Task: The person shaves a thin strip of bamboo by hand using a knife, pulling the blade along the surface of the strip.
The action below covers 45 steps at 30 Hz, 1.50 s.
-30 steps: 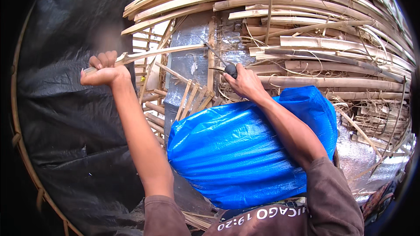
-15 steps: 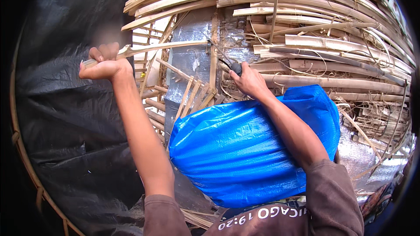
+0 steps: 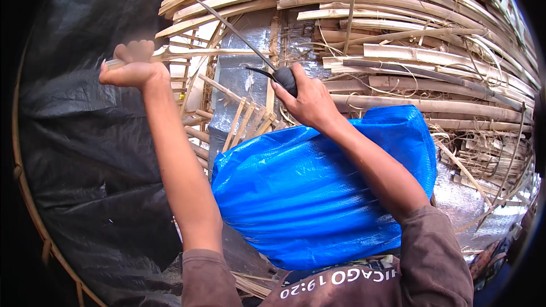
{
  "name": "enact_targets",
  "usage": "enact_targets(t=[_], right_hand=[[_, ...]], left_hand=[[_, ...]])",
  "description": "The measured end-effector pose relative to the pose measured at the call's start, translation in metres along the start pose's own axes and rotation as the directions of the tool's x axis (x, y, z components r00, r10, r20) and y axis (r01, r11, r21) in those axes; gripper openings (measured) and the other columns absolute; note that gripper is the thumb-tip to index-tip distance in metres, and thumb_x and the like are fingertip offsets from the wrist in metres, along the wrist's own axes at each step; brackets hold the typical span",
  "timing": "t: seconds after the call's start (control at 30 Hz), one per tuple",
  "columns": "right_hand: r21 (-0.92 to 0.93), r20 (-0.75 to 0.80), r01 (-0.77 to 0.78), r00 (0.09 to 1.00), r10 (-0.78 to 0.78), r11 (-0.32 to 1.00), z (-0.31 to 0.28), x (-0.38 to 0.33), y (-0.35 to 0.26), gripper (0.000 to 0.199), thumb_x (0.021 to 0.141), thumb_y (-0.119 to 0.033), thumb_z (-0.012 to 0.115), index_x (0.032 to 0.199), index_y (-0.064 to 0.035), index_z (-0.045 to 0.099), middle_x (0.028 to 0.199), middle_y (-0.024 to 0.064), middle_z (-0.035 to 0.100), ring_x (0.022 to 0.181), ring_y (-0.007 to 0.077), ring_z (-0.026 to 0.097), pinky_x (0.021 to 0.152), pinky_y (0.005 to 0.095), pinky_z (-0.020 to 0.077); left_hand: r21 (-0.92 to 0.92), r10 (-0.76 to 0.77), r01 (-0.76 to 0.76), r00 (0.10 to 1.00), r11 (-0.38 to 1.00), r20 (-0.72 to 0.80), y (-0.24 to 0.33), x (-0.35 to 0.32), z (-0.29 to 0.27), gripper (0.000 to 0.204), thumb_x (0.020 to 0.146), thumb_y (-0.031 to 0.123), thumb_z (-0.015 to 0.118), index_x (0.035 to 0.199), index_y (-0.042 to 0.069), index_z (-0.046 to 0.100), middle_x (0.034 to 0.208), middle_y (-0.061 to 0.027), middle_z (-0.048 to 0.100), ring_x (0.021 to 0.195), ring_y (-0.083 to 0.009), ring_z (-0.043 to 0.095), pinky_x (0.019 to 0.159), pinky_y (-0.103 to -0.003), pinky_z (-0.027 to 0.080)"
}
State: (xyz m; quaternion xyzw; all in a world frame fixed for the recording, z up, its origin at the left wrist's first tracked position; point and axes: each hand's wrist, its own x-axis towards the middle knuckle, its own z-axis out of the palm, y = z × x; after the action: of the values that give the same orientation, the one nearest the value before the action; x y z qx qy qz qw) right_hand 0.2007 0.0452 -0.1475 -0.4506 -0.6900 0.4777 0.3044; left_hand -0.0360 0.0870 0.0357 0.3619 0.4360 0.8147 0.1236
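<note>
Out at the left, my left hand [image 3: 133, 68] is closed around one end of a pale bamboo strip [image 3: 210, 53], which has a knobby node just past the fingers. The strip stretches level to the right. In my right hand [image 3: 310, 96] is the dark, rounded handle of a knife [image 3: 242, 37]. Its long, thin blade slants up and left, crossing over the strip near its right end in this view; whether it touches cannot be made out. A thin black curved piece juts left from beside the handle.
Blue plastic sheeting [image 3: 318, 193] covers my lap. Stacked split bamboo [image 3: 409, 51] fills the far side and right. Short upright slats [image 3: 244, 122] stand beyond the sheeting, over silvery foil [image 3: 243, 74]. Black plastic sheeting [image 3: 85, 153] spreads at the left, edged by a curved pole [image 3: 28, 193].
My right hand has moved left and slightly up, and the knife blade now reaches up-left across the strip. The left hand, with the strip, has shifted only slightly.
</note>
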Motion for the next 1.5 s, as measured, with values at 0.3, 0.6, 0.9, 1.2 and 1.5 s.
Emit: enact_targets(t=[0.3,0.6,0.9,1.2,1.5], right_hand=[[-0.034,0.100,-0.412,0.905,0.413,0.911,0.021,0.017,0.072,0.060,0.090,-0.046,0.058,0.114,0.0093,0.053,0.103,0.0370,0.063,0.103,0.0500,0.061,0.092,0.0522,0.0464],[-0.068,0.087,-0.140,0.985,0.146,0.988,0.022,0.000,0.032,0.053,0.091,-0.048,0.057,0.109,0.0017,0.051,0.089,0.0300,0.067,0.088,0.0491,0.063,0.077,0.0546,0.0486],[0.018,0.147,-0.433,0.893,0.426,0.901,0.033,0.021,0.076,0.063,0.089,-0.047,0.055,0.117,0.0085,0.051,0.102,0.0356,0.064,0.103,0.0469,0.063,0.090,0.0506,0.0477],[0.114,0.014,-0.122,0.993,0.121,0.986,0.011,0.014,0.005,0.047,0.091,-0.044,0.059,0.107,0.0004,0.053,0.081,0.0282,0.066,0.078,0.0486,0.064,0.073,0.0531,0.0496],[-0.316,0.059,-0.245,0.959,0.276,0.917,0.037,0.003,0.080,0.059,0.090,-0.047,0.055,0.114,0.0065,0.047,0.094,0.0360,0.064,0.094,0.0509,0.063,0.085,0.0562,0.0489]], left_hand=[[-0.001,-0.026,0.026,0.998,1.000,-0.060,0.000,0.004,-0.018,0.037,0.075,0.045,0.034,0.056,0.016,0.020,0.044,0.0005,0.017,0.042,-0.0115,0.009,0.047,-0.031,0.011],[0.005,-0.003,0.003,0.991,1.000,-0.134,0.005,-0.004,-0.018,0.038,0.076,0.046,0.032,0.057,0.016,0.018,0.045,0.0006,0.015,0.044,-0.0121,0.008,0.048,-0.031,0.012],[-0.018,-0.057,0.055,0.991,0.998,-0.123,0.005,0.002,-0.042,0.035,0.074,0.043,0.032,0.056,0.016,0.019,0.045,0.0001,0.016,0.043,-0.0121,0.009,0.047,-0.031,0.011],[-0.009,-0.012,0.011,0.988,1.000,-0.156,0.000,0.003,-0.042,0.033,0.073,0.042,0.033,0.056,0.016,0.019,0.045,0.0000,0.016,0.043,-0.0123,0.010,0.047,-0.031,0.013],[-0.011,-0.011,0.010,0.994,1.000,-0.108,-0.006,0.009,-0.047,0.035,0.074,0.043,0.032,0.055,0.016,0.019,0.046,0.0001,0.015,0.044,-0.0123,0.009,0.049,-0.031,0.012]])
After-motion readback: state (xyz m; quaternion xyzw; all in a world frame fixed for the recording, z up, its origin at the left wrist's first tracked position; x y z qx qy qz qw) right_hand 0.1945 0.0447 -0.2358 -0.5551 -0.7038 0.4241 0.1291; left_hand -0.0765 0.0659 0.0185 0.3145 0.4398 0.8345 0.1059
